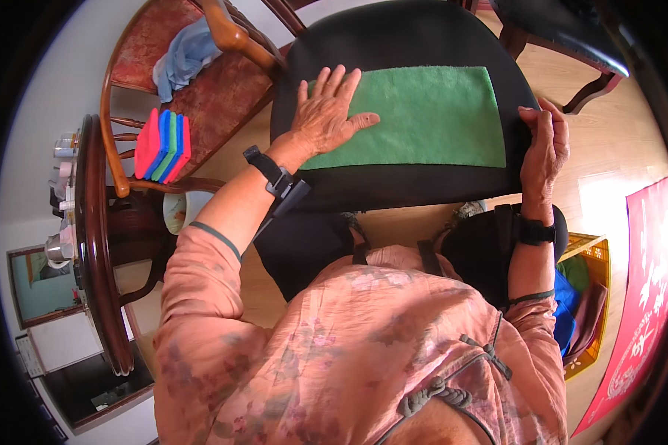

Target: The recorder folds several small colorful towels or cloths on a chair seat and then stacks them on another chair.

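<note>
A green rectangular cloth [430, 119] lies flat and smooth across the black padded seat [416, 37] in front of me. My left hand [326, 115] rests palm down on the cloth's left end, fingers stretched and thumb out to the right. Beyond the cloth's right end, at the seat's right edge, is my right hand [545, 144]. Its fingers are curled in toward the thumb, and I see nothing between them. It is apart from the cloth.
On a wooden chair [215, 96] at left sit folded red, blue and green cloths [162, 147] and a crumpled light-blue cloth [187, 55]. A yellow basket [590, 356] with cloths stands at lower right, near a red banner [649, 297]. A dark table edge [96, 245] stands at left.
</note>
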The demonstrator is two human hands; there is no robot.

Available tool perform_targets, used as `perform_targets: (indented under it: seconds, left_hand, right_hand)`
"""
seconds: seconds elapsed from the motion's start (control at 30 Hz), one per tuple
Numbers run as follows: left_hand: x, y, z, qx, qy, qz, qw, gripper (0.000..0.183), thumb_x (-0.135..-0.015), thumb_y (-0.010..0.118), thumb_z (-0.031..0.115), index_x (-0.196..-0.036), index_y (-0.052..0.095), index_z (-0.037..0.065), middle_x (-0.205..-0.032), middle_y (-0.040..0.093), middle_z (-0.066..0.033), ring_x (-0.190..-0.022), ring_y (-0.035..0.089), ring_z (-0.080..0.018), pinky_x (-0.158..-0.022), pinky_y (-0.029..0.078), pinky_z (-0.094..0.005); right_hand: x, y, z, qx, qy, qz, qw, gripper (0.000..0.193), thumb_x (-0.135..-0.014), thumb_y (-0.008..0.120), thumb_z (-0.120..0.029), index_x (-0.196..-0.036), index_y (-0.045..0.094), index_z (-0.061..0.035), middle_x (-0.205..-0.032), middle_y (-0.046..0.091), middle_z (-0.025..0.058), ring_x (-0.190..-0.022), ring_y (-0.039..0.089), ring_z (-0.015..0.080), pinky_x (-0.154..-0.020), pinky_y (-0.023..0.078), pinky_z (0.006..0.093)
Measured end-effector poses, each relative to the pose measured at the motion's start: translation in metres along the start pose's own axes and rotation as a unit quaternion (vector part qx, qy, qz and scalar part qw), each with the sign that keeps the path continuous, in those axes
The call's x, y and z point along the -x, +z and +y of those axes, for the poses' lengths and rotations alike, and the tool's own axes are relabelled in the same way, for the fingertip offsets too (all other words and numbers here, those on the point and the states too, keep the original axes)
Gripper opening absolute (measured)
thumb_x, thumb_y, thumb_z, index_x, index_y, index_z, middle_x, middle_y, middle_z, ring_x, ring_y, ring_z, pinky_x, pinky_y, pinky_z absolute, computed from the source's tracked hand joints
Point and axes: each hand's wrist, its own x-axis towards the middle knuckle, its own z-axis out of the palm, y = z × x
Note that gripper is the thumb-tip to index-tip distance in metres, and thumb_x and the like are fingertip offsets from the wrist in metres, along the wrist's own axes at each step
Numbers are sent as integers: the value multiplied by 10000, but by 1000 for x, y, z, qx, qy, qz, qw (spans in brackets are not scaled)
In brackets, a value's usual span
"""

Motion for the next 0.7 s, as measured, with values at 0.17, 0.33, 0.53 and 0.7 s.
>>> perform_targets:
  seconds: [0.17, 0.33, 0.53, 0.7]
  left_hand:
    - [-3, 4, -2, -10, 1, 5, 1000, 971, -821, 325, 816, -1517, 227, 147, -1556, 220, -184, -1449, 166, -365, -1139, 114, -600]
    - [-3, 2, 0, 21, 0, -2, 1000, 976, -821, 339, 811, -1518, 226, 136, -1559, 213, -187, -1452, 154, -370, -1139, 108, -602]
    - [7, -14, 41, 13, 64, 29, 997, 975, -824, 363, 792, -1507, 253, 106, -1556, 214, -201, -1449, 161, -385, -1142, 98, -600]
    - [6, -11, 86, 20, 123, 33, 992, 962, -823, 391, 776, -1496, 282, 98, -1537, 248, -215, -1436, 191, -400, -1135, 123, -611]
  right_hand:
    - [-1, -1, 3, 4, -14, 4, 1000, 247, -1008, 492, -156, -1160, 587, 15, -892, 689, 86, -891, 633, 145, -904, 481, 288]
    - [-2, -5, 8, 7, -24, -7, 1000, 231, -1005, 500, -142, -1151, 592, 11, -891, 688, 87, -879, 633, 133, -892, 485, 278]
    - [0, -4, 4, 8, -27, -14, 1000, 212, -1001, 510, -133, -1141, 598, 0, -884, 680, 70, -861, 627, 119, -883, 481, 264]
    - [2, -2, 2, -1, -13, -18, 1000, 204, -999, 511, -125, -1139, 600, -6, -886, 676, 62, -871, 622, 113, -889, 474, 260]
